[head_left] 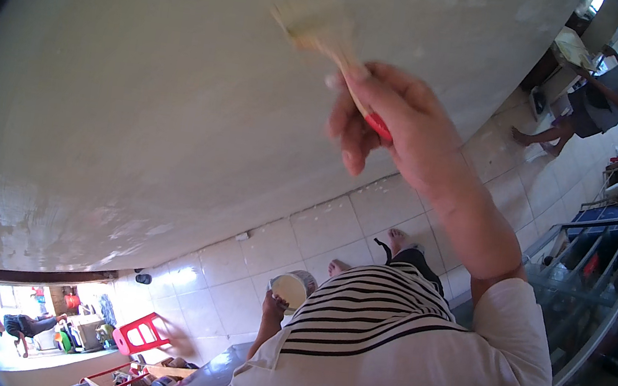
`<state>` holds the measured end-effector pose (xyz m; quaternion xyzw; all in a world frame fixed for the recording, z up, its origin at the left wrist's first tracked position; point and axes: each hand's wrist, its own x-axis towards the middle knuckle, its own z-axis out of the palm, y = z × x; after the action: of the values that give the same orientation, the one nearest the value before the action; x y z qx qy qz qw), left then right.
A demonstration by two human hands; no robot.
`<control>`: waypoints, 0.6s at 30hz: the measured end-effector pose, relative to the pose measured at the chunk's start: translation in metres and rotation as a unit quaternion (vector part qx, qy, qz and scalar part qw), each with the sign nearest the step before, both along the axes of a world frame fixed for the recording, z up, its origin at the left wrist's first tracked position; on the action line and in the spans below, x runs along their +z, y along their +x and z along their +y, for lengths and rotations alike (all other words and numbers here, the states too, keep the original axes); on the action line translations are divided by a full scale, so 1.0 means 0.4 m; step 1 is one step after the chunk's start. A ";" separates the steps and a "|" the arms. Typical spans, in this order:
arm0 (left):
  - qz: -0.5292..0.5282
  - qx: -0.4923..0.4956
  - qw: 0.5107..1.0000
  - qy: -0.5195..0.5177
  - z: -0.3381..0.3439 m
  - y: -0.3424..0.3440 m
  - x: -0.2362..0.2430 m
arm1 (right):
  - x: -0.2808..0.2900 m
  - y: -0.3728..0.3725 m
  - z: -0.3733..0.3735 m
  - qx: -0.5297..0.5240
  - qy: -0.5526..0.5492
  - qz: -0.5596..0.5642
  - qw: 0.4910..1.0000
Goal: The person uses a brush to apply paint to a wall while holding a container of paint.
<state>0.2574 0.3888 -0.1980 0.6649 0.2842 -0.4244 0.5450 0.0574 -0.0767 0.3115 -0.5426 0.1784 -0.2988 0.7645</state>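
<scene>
My right hand (399, 119) is raised in front of a pale wall (143, 95), its fingers closed around the handle of a flat paintbrush (333, 48). The handle ends in red and shows below the palm. Motion blurs the brush's pale bristles, which point up and left; whether they touch the wall I cannot tell. Low at my left side, my left hand (274, 304) grips the rim of a small bucket (305, 276). Cream-coloured paint (287, 291) shows inside it. Glossy patches cover part of the wall at the lower left.
Pale floor tiles (328, 226) run along the wall's foot. A red plastic stool (143, 333) is at the lower left, and a glass case (584, 281) at the right. One person (610, 95) sits at the upper right; another (22, 326) is beyond an opening at the lower left.
</scene>
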 end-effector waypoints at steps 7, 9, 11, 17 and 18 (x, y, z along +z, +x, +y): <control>-0.053 -0.077 0.995 -0.041 0.030 -0.013 -0.020 | -0.008 0.068 -0.041 0.009 -0.073 -0.059 0.996; 0.065 0.027 0.997 -0.035 0.036 0.024 -0.051 | -0.100 0.081 -0.051 0.008 -0.046 -0.021 0.999; 0.031 -0.043 0.999 -0.006 0.025 0.025 -0.055 | -0.230 0.086 -0.041 0.014 -0.001 0.021 1.000; 0.035 -0.070 0.997 0.001 0.043 0.008 -0.066 | -0.506 0.040 0.073 0.013 0.140 0.133 0.981; 0.067 -0.019 0.997 -0.022 0.064 0.025 -0.083 | -0.520 0.039 0.078 0.009 0.173 0.128 0.977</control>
<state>0.2672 0.4144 -0.2311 0.6284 0.2980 -0.4843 0.5308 0.0730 -0.0455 0.1035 -0.4378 0.3188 -0.1841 0.8203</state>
